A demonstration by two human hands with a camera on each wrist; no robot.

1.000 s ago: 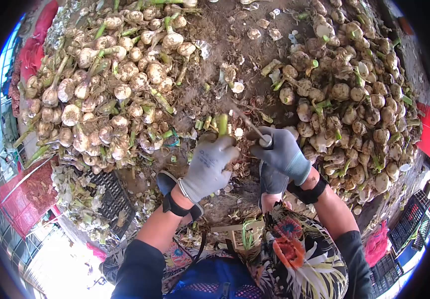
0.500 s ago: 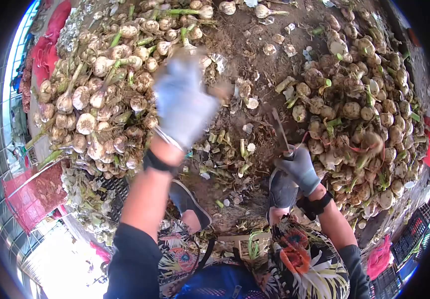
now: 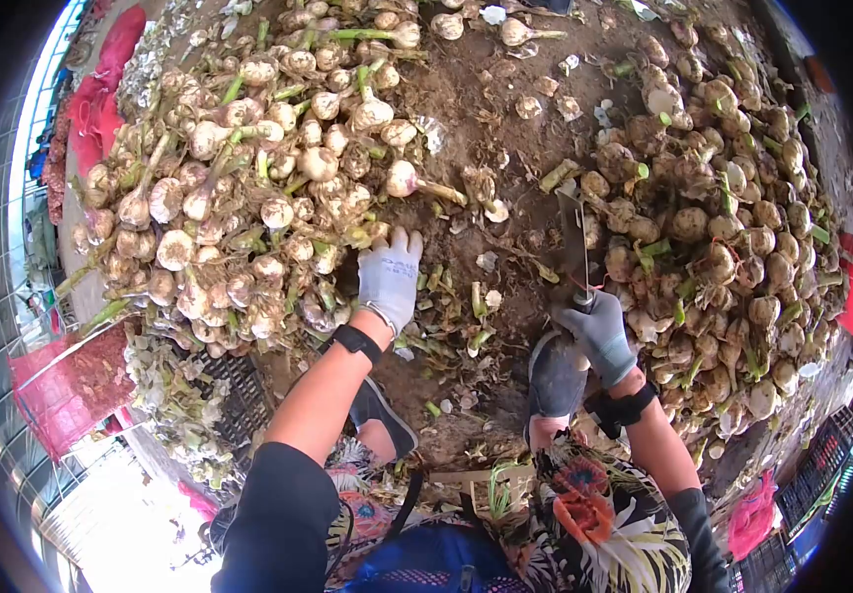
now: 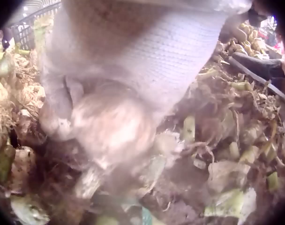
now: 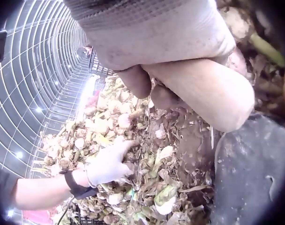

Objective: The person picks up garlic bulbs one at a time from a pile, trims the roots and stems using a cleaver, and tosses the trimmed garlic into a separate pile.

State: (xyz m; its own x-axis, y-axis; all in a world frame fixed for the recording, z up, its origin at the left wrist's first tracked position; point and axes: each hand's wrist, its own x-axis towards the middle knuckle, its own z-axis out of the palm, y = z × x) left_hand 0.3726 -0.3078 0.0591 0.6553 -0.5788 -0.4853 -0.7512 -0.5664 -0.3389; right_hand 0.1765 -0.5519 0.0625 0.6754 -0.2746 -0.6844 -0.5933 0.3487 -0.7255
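My gloved left hand reaches down at the near right edge of the left garlic pile. In the left wrist view its fingers curl round a blurred garlic bulb, which the glove hides in the head view. Off to the right, over the shoe, my gloved right hand grips a knife with its blade pointing away from me. The pale rounded knife handle sticks out of the fist in the right wrist view. A stemmed garlic bulb lies just beyond the left hand.
A second garlic pile rises beside the right hand. Cut stems and dry skins litter the soil between the piles. A black crate stands at the left, near a red mesh bag. My shoes flank the litter.
The hands were together over the middle with a green stem in the left; they have parted. The left swung over the left pile, then down to its near edge. The right moved rightward with the knife.
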